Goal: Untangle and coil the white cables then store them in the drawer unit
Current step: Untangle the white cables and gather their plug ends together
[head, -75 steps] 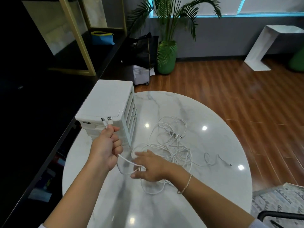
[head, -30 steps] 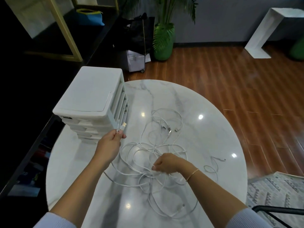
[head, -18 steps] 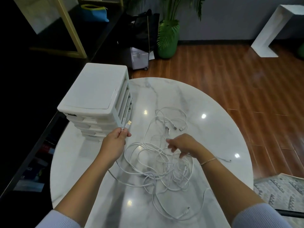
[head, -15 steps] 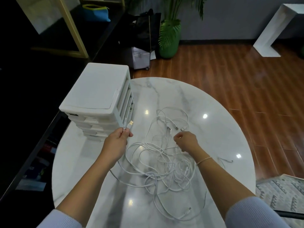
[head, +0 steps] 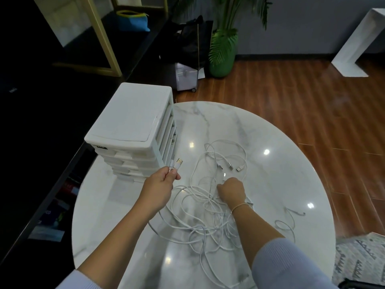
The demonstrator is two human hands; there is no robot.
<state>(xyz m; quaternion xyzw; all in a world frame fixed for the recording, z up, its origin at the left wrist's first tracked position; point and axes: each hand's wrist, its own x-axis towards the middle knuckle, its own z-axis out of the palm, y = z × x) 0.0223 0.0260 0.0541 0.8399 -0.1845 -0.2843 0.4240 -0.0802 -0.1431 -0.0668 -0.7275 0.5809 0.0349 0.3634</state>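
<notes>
Drawer unit (head: 133,119) beside tangled cables (head: 208,205) — right hand (head: 231,189) apparently gripping one.

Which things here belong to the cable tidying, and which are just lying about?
Part of the job:
tangled white cables
white plastic drawer unit
left hand, pinching plug ends
right hand, in the tangle

Just lying about:
green potted palm
blue pouch with yellow trim

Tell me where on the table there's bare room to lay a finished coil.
Bare marble lies at the far side of the table, beyond the cable tangle, and along the right side past the plug ends. Another patch lies near-left, below the drawer unit. The centre, round both hands, is crowded with loops.
</notes>
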